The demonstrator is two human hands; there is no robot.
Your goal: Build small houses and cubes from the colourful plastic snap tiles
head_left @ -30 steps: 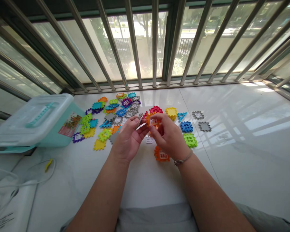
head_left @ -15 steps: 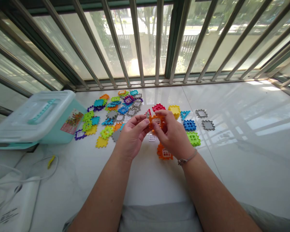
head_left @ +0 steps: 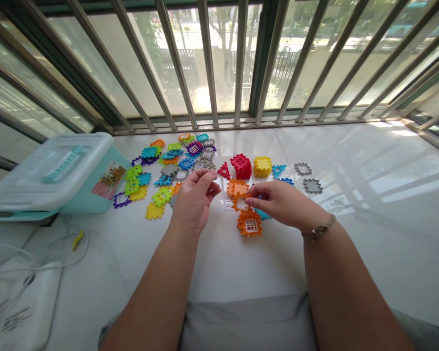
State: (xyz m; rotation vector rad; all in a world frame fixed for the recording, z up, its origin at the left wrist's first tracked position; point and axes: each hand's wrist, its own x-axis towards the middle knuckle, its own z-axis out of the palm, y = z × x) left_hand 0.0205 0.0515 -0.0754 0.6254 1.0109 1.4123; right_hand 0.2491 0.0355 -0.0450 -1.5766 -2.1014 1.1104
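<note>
Bin (head_left: pixel 89 181) lidded, contents hidden; right fingers (head_left: pixel 260 188) at orange tile (head_left: pixel 237 204).

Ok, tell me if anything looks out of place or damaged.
One white window insert lies loose on the floor, left of the orange pieces; it looks odd because the front orange piece has one fitted. No damage shows.
</note>
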